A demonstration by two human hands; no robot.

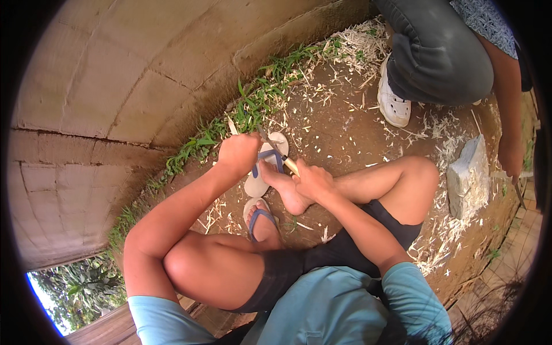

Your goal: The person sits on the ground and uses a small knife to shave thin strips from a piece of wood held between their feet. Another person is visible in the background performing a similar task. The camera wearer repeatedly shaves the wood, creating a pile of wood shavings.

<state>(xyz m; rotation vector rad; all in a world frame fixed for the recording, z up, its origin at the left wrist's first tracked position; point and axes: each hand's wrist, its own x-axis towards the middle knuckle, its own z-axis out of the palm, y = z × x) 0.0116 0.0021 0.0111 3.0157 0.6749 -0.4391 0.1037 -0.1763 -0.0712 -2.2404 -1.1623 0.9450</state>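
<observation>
My left hand is closed in a fist around a pale wooden stick, whose cut end pokes out above the knuckles. The rest of the stick is hidden by the hand. In my right hand is a knife, fingers wrapped round its light handle. Its dark blade slants up and left, with the tip close beside my left hand; whether it touches the stick I cannot tell. Below both hands lie two flip-flops with blue straps, one empty and one on my foot.
Pale shavings litter the brown soil. A block wall edged with grass runs along the left. At right, a co-worker's hand holds a blade near a grey stone block; that person's white clog stands nearby.
</observation>
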